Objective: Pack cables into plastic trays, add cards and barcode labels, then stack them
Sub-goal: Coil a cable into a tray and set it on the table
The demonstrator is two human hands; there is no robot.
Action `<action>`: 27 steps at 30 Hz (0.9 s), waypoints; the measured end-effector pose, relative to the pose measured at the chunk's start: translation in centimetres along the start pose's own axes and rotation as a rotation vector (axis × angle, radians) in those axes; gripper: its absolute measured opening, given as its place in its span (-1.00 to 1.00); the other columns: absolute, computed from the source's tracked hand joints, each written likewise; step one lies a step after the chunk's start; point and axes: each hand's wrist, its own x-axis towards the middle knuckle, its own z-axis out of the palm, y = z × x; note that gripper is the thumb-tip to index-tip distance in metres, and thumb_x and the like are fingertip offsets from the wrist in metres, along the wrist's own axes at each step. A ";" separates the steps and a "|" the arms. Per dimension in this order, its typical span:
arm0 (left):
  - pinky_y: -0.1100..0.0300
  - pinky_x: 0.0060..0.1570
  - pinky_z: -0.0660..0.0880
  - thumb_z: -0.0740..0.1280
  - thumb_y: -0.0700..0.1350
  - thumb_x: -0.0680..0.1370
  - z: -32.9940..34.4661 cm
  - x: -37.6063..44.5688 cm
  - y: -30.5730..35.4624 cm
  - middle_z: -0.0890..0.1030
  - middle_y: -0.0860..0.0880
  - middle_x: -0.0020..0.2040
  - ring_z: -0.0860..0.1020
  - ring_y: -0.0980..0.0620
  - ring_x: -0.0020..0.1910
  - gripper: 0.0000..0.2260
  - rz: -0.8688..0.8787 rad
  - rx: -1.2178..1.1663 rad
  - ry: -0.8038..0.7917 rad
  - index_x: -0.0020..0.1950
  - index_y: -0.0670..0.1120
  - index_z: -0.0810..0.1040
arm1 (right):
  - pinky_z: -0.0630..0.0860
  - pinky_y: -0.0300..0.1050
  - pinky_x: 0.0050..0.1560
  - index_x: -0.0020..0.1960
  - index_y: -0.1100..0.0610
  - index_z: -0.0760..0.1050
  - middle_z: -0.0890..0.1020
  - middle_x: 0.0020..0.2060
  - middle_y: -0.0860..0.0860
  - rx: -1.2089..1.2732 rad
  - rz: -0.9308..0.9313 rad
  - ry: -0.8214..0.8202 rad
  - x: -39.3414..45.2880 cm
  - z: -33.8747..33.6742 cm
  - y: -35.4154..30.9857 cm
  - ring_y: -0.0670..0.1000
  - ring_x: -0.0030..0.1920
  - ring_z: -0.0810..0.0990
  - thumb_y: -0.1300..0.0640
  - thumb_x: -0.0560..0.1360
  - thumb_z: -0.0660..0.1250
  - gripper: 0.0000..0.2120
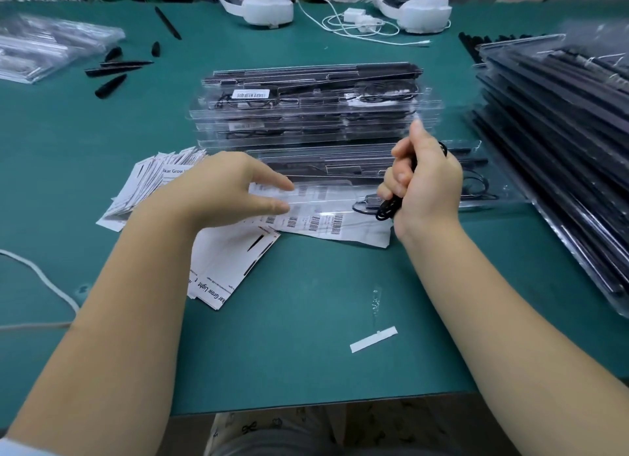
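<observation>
At centre frame the right hand (423, 183) grips a coiled black cable (388, 210) just above the open plastic tray (493, 197). The left hand (224, 187) hovers, fingers relaxed, seemingly over the barcode label sheet (316, 222) on the green surface (306, 319).

Blk cable (388, 208) bundled over open clear tray (490, 197).

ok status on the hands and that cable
Right hand grips black cable over open tray. Left hand open above label sheet. Nothing blocking.
</observation>
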 end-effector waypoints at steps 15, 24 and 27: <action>0.08 -0.03 0.51 0.20 0.08 0.59 0.5 0.7 0.8 0.64 0.13 -0.06 0.57 0.06 -0.06 -0.79 0.081 0.037 0.189 0.06 0.09 0.60 | 0.40 -0.14 -0.26 -0.13 0.02 0.60 0.49 -0.49 -0.16 -1.162 -0.295 -0.454 -1.7 1.1 1.8 -0.15 -0.42 0.42 0.01 0.55 0.26 -0.82; 0.14 -0.27 0.35 0.50 0.24 0.23 -0.4 0.0 0.1 0.43 0.08 -0.29 0.39 0.06 -0.26 -0.61 0.029 0.103 0.297 -0.27 0.02 0.43 | 0.47 -0.07 -0.17 -0.03 0.13 0.58 0.60 -0.30 -0.01 -1.408 -0.354 -0.509 -2.0 1.5 1.7 0.03 -0.23 0.53 -0.01 0.60 0.15 -0.71; 0.19 -0.44 0.26 0.43 0.27 0.32 -0.4 -0.2 0.9 0.38 0.04 -0.53 0.32 0.08 -0.48 -0.56 0.014 0.053 0.206 -0.45 -0.06 0.40 | 0.48 -0.03 -0.12 0.04 0.07 0.60 0.65 -0.22 0.01 -1.405 -0.423 -0.490 -2.3 1.5 1.9 0.07 -0.17 0.55 0.00 0.60 0.16 -0.74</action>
